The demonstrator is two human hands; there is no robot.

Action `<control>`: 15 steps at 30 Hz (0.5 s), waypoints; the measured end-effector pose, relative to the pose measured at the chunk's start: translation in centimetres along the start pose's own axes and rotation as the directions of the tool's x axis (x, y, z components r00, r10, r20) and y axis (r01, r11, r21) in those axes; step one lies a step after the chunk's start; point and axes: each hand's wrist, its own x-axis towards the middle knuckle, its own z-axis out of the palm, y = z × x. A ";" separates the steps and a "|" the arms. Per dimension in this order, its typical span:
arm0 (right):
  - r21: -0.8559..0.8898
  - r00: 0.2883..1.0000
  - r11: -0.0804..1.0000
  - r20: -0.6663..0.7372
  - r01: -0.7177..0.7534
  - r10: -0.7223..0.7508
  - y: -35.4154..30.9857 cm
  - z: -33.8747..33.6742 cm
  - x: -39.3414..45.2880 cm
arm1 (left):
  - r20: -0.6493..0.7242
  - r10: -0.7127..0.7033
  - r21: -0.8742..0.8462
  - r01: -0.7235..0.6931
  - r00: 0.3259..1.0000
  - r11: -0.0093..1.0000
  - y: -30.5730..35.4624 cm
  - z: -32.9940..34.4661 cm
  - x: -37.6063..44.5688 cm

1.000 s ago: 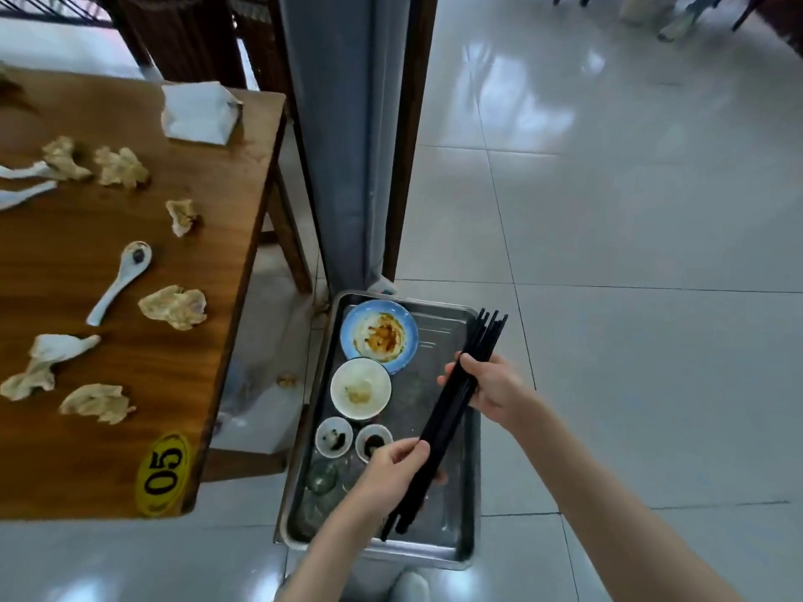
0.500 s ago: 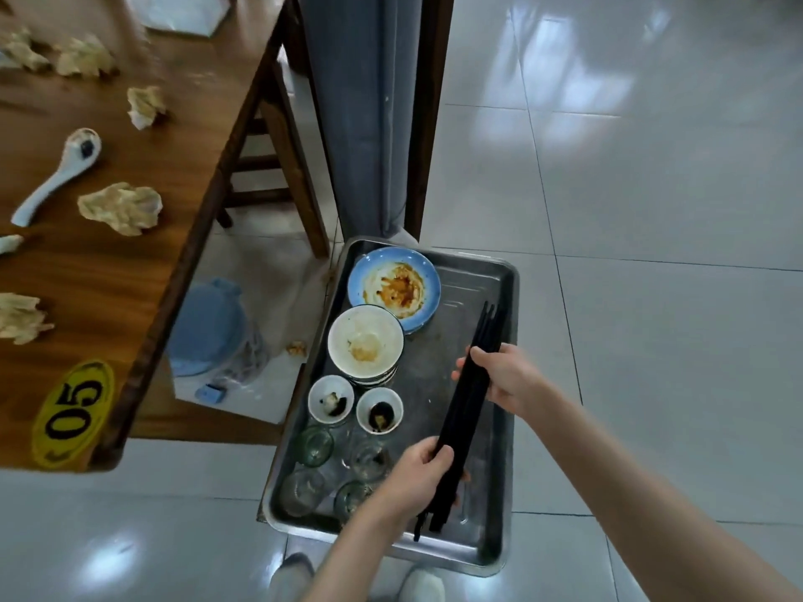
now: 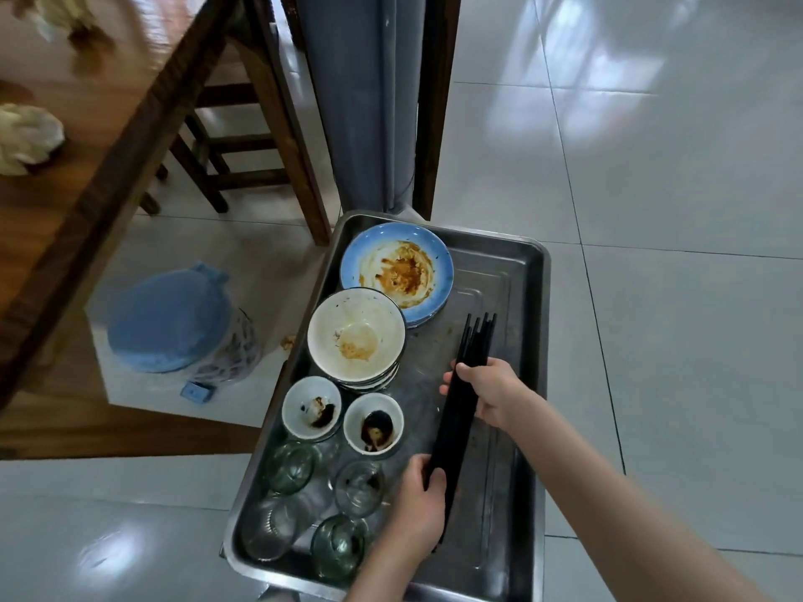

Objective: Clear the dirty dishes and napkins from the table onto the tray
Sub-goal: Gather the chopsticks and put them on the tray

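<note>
Both hands held one bundle of black chopsticks low over the right half of the metal tray. The left hand had its fingers curled round the near end of the bundle, and the right hand gripped it further up, thumb over the top. How many sticks made up the bundle could not be told, and whether it touched the tray floor could not be told either.

The left half of the tray was crowded. At the far end lay a blue plate smeared with orange sauce, on top of at least one other plate. Just in front of it stood a stack of white bowls, the top one stained; the number in the stack was unclear. Nearer still were two small white dishes with dark sauce, side by side. Four clear glasses filled the near left corner, close beside the left hand.

To the left, the wooden table still carried two crumpled napkins, both blurred, at the picture's edge. Under the table stood a bin with a blue lid, and beyond it a wooden stool. A grey curtain hung against a dark post just behind the tray's far edge.
</note>
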 end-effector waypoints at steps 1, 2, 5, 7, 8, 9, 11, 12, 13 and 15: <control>-0.009 1.000 1.000 -0.004 -0.004 0.004 0.2 0.2 0.4 | -0.031 -0.002 0.031 0.003 1.000 1.000 -0.1 0.0 0.1; -0.016 1.000 1.000 -0.009 -0.009 0.009 0.3 0.3 0.6 | -0.059 0.001 0.063 0.003 0.998 0.998 -0.1 0.0 0.1; -0.024 0.999 0.999 -0.006 -0.034 0.034 0.9 0.7 1.2 | -0.124 0.026 0.139 -0.008 0.992 0.990 -0.1 0.0 -0.1; -0.028 0.999 0.998 0.010 -0.048 0.049 1.2 1.1 1.3 | -0.138 0.038 0.159 -0.016 0.990 0.987 0.0 0.0 -0.2; -0.029 0.998 0.998 0.017 -0.053 0.053 1.3 1.3 1.4 | -0.148 0.040 0.168 -0.015 0.988 0.986 0.1 0.1 -0.2; -0.030 0.998 0.998 0.026 -0.056 0.057 1.4 1.4 1.4 | -0.161 0.038 0.171 -0.010 0.986 0.985 0.2 0.2 -0.2; -0.023 0.997 0.997 0.032 -0.068 0.068 1.5 1.6 1.6 | -0.183 0.036 0.181 -0.002 0.983 0.983 0.4 0.4 -0.2; -0.022 0.996 0.997 0.033 -0.076 0.077 1.5 1.6 1.6 | -0.190 0.038 0.193 -0.001 0.981 0.981 0.5 0.4 -0.2; -0.019 0.996 0.996 0.034 -0.085 0.086 1.5 1.7 1.6 | -0.195 0.043 0.206 -0.002 0.980 0.979 0.5 0.5 -0.2; -0.009 0.994 0.995 0.037 -0.101 0.101 1.5 1.7 1.5 | -0.204 0.055 0.240 -0.005 0.977 0.971 0.4 0.5 -0.1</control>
